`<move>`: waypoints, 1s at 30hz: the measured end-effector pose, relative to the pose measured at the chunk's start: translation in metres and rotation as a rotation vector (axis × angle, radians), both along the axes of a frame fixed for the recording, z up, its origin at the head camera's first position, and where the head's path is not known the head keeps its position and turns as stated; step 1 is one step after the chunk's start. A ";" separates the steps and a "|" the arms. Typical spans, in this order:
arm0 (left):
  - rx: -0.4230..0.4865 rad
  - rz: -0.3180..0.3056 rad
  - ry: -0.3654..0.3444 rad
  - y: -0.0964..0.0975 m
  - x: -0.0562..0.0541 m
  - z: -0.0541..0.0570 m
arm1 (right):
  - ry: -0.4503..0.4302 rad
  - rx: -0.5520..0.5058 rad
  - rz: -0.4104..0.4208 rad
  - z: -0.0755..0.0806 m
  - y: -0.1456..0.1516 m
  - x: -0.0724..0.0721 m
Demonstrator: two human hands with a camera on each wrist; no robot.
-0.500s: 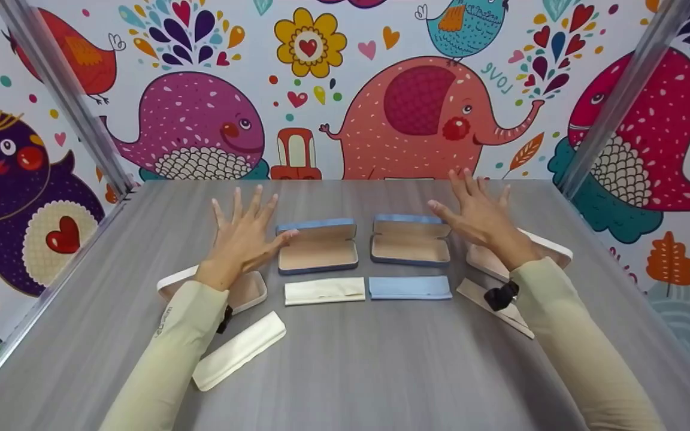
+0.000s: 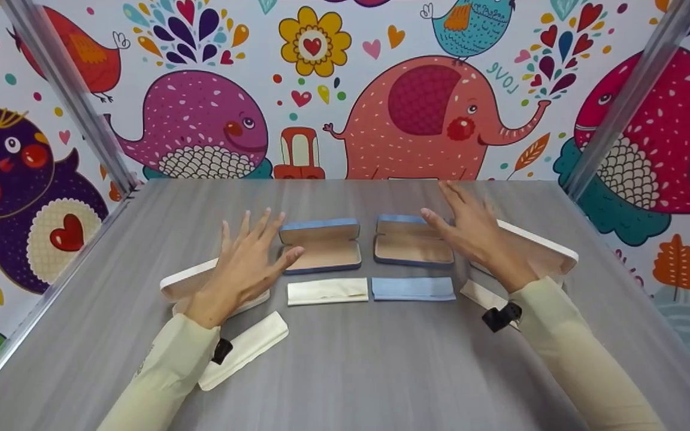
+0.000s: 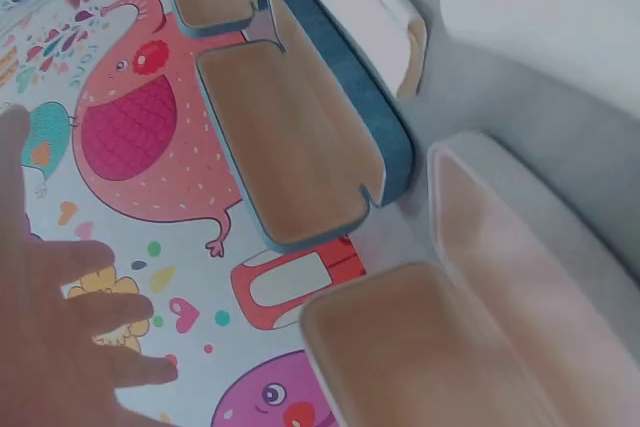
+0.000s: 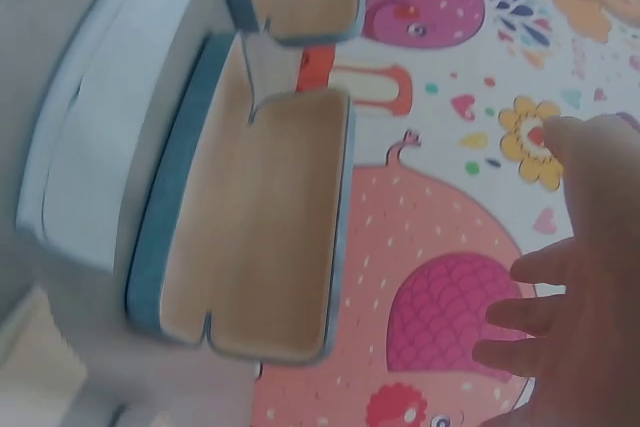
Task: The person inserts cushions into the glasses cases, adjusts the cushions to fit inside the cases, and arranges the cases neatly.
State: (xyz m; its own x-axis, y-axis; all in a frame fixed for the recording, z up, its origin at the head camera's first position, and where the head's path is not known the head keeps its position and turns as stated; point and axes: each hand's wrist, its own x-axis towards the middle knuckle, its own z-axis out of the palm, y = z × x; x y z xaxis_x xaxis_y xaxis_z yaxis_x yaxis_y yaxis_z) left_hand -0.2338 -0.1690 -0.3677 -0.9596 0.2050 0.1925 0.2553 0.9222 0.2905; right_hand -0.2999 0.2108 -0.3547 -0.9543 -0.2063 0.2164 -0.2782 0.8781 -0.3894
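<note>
My left hand, fingers spread, hovers over an open white glasses case and partly hides it. Its thumb is close to an open blue glasses case with a beige lining. Holding nothing, my right hand is stretched out between a second open blue glasses case and another open white glasses case, overlapping both in the head view. Straight fingers show at the side of each wrist view, on the left hand and the right hand.
In front of the blue cases lie a folded cream cloth and a folded blue cloth. Another cream cloth slants at the left; a beige cloth is partly covered by the right wrist. A patterned wall borders the grey table.
Both hands have drawn back a little towards the body, the left one also lower over its white case. The cases and cloths have stayed in place.
</note>
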 end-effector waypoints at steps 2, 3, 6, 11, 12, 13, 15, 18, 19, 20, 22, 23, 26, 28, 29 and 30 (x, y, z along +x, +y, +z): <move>0.036 0.001 0.000 -0.001 0.006 0.000 | -0.011 -0.056 0.023 0.001 -0.003 0.005; 0.058 0.003 -0.005 -0.001 0.009 0.000 | -0.017 -0.087 0.034 0.002 -0.005 0.007; 0.132 -0.001 -0.025 -0.002 0.018 -0.002 | -0.059 -0.186 0.055 0.003 -0.012 0.013; 0.273 -0.020 -0.088 -0.006 0.032 -0.005 | -0.097 -0.367 0.102 0.002 -0.025 0.021; 0.304 -0.019 -0.102 -0.007 0.035 -0.005 | -0.109 -0.407 0.116 0.001 -0.028 0.022; 0.336 -0.018 -0.112 -0.008 0.037 -0.005 | -0.125 -0.446 0.129 0.001 -0.031 0.024; 0.402 -0.012 -0.134 -0.011 0.043 -0.006 | -0.168 -0.536 0.155 0.002 -0.036 0.028; 0.489 0.001 -0.151 -0.016 0.050 -0.007 | -0.244 -0.633 0.166 0.005 -0.045 0.034; 0.515 0.006 -0.158 -0.017 0.052 -0.007 | -0.265 -0.656 0.167 0.005 -0.048 0.036; 0.533 0.014 -0.163 -0.019 0.054 -0.008 | -0.283 -0.677 0.173 0.006 -0.052 0.038; 0.566 0.037 -0.170 -0.022 0.058 -0.008 | -0.311 -0.705 0.187 0.007 -0.059 0.042; 0.579 0.052 -0.176 -0.024 0.059 -0.009 | -0.324 -0.720 0.193 0.007 -0.062 0.043; 0.597 0.092 -0.185 -0.028 0.064 -0.010 | -0.365 -0.767 0.222 0.005 -0.071 0.046; 0.596 0.119 -0.186 -0.031 0.067 -0.013 | -0.393 -0.785 0.220 0.003 -0.077 0.048; 0.593 0.129 -0.185 -0.033 0.068 -0.014 | -0.409 -0.797 0.218 0.001 -0.080 0.048; 0.587 0.138 -0.182 -0.034 0.069 -0.016 | -0.426 -0.808 0.216 -0.001 -0.083 0.049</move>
State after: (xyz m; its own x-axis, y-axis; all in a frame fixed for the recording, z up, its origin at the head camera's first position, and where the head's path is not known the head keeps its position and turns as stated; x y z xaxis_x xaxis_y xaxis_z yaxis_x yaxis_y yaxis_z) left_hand -0.1649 -0.2033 -0.3836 -0.9977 -0.0137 0.0660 0.0435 0.6165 0.7862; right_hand -0.2507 0.1280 -0.3554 -0.9447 -0.3277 0.0124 -0.0968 0.2426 -0.9653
